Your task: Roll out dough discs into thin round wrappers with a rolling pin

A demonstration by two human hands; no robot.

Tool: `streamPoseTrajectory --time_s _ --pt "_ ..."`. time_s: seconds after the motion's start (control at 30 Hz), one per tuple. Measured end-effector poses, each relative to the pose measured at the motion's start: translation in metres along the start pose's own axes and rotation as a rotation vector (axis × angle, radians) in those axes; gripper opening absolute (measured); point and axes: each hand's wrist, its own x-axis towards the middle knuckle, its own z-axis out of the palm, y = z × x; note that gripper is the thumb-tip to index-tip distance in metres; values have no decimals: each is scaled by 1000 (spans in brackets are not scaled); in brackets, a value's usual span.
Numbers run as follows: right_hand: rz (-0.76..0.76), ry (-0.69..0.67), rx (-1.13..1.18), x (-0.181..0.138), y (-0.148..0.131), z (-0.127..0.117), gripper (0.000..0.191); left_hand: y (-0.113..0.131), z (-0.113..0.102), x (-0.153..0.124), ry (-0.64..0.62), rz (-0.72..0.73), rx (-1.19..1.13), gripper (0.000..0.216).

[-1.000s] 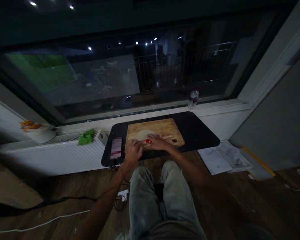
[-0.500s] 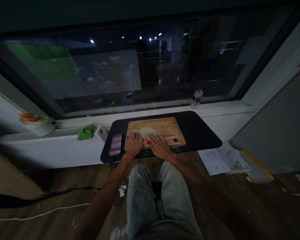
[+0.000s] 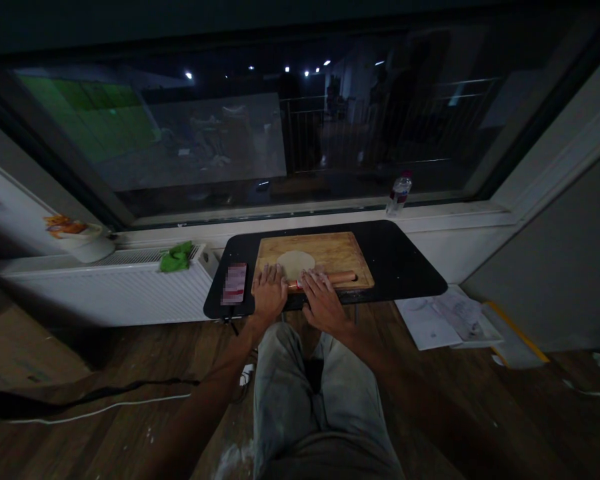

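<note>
Left hand (image 3: 270,291) and right hand (image 3: 323,300) lie on the rolling pin (image 3: 343,277), just below frame centre, grip unclenched: fingers outstretched over it, not wrapped around. Pale dough disc (image 3: 296,262) lies flat on the wooden board (image 3: 330,247), just above the pin; contact unclear. Equal palm pressure should likely keep thickness even.

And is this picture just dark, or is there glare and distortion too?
Head view: dim overall, with bright points of light in the window, whose sides splay outward; the phone is partly pixelated; the left hand, right hand and rolling pin are readable, though slightly soft.
</note>
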Motion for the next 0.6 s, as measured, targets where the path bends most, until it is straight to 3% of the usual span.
streamPoseTrajectory --time_s 0.23,0.6 --pt "6 15 27 16 12 -3 71 0 -1 17 -36 -26 17 55" --pt "-16 -97 -2 78 58 2 62 -15 7 66 -123 -2 79 61"
